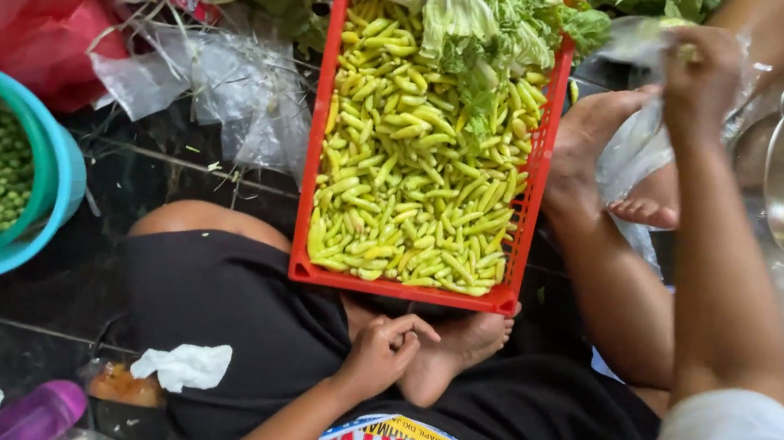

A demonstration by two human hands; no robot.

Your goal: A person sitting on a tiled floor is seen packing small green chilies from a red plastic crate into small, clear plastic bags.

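A red crate (540, 169) of yellow-green chillies (417, 183) sits on the dark tiled floor (166, 170). The right hand (700, 64) pinches a clear plastic bag (629, 145). The left hand (385, 350) rests curled and empty on a foot (455, 354).

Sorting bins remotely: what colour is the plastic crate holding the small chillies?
Red plastic crate, holding yellow-green chillies; the head view shows it best.

I wear black shorts that cover both my thighs, and a white shirt with a curved band of red letters edged in yellow and blue across the front. A plain white short sleeve covers my right upper arm. My left hand (382, 347), right hand (701, 66), forearms and feet are bare.
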